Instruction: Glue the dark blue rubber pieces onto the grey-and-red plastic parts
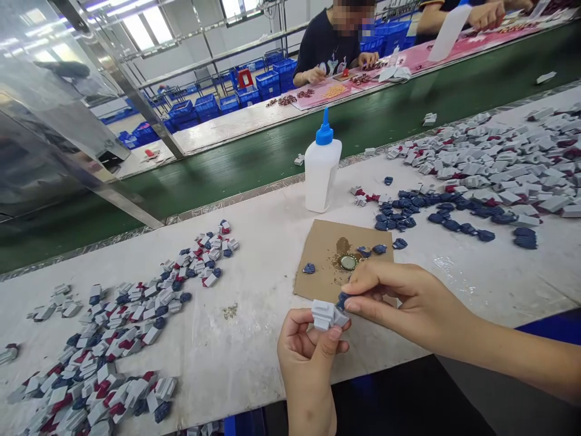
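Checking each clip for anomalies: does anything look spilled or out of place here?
Yes. Dark, wet-looking stains lie around the cap on the cardboard, perhaps spilled liquid. A speckled patch marks the table. A few pale pieces sit on the green belt, apart from the right-hand pile.

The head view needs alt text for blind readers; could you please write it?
The left hand holds a grey piece and the right hand pinches a small blue piece beside it. Nearby, a pale table holds brown cardboard, a white bottle and piles of pieces.
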Motion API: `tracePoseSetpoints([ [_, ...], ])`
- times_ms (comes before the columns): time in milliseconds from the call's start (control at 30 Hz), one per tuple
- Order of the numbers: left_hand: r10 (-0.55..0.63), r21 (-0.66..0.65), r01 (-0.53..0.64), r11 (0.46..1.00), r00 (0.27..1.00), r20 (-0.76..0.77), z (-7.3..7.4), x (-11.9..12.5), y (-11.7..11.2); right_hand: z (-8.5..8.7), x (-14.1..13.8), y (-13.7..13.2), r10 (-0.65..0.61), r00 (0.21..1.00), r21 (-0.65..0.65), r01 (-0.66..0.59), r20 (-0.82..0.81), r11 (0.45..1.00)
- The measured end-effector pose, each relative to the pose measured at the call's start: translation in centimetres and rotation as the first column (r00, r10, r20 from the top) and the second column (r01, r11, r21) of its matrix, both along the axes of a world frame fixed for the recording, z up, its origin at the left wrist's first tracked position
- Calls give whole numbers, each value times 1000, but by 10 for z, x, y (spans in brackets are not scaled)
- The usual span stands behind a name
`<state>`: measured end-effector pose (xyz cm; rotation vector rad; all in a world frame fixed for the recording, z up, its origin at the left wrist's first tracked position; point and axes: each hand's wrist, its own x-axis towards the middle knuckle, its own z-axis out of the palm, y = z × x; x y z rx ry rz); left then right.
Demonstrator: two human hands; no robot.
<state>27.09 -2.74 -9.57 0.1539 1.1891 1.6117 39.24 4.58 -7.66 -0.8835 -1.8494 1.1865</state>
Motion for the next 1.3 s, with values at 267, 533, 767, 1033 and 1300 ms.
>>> tracePoseSetpoints([
  [267, 49, 39, -47, 998, 997, -53, -6, 0, -2, -5, -4, 0, 94, 995, -156, -97, -21, 983],
  [533, 44, 93, -41, 995, 998, -34, -20, -3, -7, -23, -18, -10, 115, 980, -294, -159, -160, 943],
  [767, -59, 57, 62, 996, 997, -43, -23, -19, -8, -22, -23, -2, 75, 996, -165, -81, -47, 983],
  [1033, -92, 112, 98, 989, 994, -59, -9, -10, -10, 12, -63, 12, 124, 968, -557, -227, -216, 799],
  [1300, -82, -3, 89, 996, 903, -422, -26, -49, -23, 26, -87, -7, 205, 977, -191, -211, -54, 959],
])
